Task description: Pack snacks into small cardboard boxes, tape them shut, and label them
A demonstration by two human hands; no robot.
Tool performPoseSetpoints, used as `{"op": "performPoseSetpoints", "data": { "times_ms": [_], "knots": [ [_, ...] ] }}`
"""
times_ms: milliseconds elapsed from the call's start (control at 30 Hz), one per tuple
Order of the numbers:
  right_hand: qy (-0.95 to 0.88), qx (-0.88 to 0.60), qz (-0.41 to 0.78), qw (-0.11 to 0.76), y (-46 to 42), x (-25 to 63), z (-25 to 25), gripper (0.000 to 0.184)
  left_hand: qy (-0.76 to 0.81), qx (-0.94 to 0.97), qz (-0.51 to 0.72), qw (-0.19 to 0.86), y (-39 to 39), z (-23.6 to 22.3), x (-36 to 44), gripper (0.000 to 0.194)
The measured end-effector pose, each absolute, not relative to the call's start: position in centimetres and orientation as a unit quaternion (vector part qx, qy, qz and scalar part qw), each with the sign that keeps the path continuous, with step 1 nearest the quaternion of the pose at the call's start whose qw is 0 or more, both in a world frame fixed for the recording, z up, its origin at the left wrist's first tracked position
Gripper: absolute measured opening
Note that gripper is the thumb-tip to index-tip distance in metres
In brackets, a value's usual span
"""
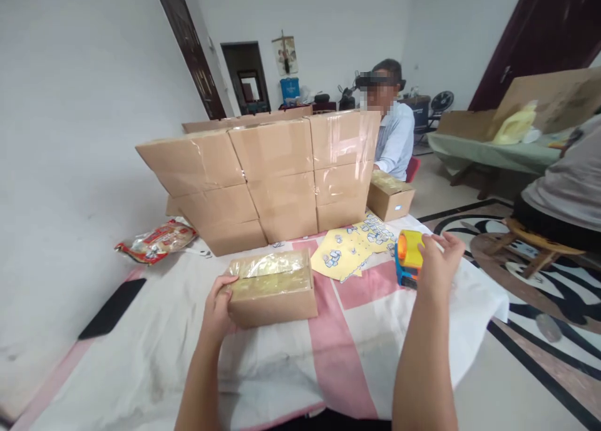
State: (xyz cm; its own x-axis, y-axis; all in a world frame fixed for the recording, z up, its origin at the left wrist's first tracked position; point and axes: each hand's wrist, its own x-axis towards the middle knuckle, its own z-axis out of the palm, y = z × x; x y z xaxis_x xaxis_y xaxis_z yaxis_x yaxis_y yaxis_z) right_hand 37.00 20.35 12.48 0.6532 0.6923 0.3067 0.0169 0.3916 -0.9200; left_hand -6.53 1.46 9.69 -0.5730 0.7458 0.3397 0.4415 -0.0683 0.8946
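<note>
My left hand (222, 306) grips the left end of a small cardboard box (277, 306), fingers on its top edge. The box rests on the cloth in front of me, with shiny clear tape across its top. To the right, my right hand (440, 259) is beside a tape dispenser (409, 255) with a yellow and orange body and a blue base. Its thumb side is against or very near the dispenser, and the other fingers are spread. Between the box and the dispenser lies a yellow patterned sheet (345, 249).
A wall of stacked cardboard boxes (277, 174) stands across the table behind my box. Another box (390, 196) sits at the far right corner, near a seated person (397, 140). A red snack bag (157, 242) and a black flat object (113, 309) lie left on the cloth (154, 356).
</note>
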Motion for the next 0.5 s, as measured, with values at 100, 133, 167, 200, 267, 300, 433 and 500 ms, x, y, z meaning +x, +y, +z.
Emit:
{"op": "performPoseSetpoints", "data": {
  "times_ms": [100, 133, 167, 200, 267, 300, 433, 500],
  "knots": [
    [-0.351, -0.497, 0.283, 0.741, 21.7, 38.2, 11.2, 0.052, 0.683, 0.461, 0.551, 0.130, 1.2, 10.4, -6.9, 0.024],
    [-0.361, -0.506, 0.271, 0.735, 21.9, 38.1, 11.0, 0.051, 0.689, 0.466, 0.539, 0.130, 1.1, 10.7, -7.0, 0.023],
    [-0.369, -0.525, 0.251, 0.725, 21.9, 37.9, 10.9, 0.049, 0.695, 0.469, 0.529, 0.132, 0.8, 10.9, -7.0, 0.023],
    [-0.373, -0.548, 0.225, 0.714, 21.7, 37.7, 10.8, 0.047, 0.703, 0.473, 0.517, 0.124, 0.6, 11.2, -6.9, 0.023],
    [-0.373, -0.595, 0.169, 0.691, 21.2, 37.4, 10.7, 0.041, 0.723, 0.486, 0.488, 0.060, 0.2, 11.8, -6.1, 0.024],
    [-0.372, -0.615, 0.139, 0.681, 20.9, 37.3, 10.6, 0.039, 0.728, 0.498, 0.471, 0.009, 0.0, 12.1, -5.4, 0.023],
    [-0.394, -0.646, 0.072, 0.650, 20.4, 37.3, 9.3, 0.060, 0.675, 0.626, 0.374, -0.109, -0.1, 13.2, -1.7, 0.034],
    [-0.433, -0.640, 0.122, 0.623, 20.6, 37.5, 8.8, 0.068, 0.648, 0.675, 0.338, -0.104, 0.1, 13.6, 0.1, 0.039]
  ]
}}
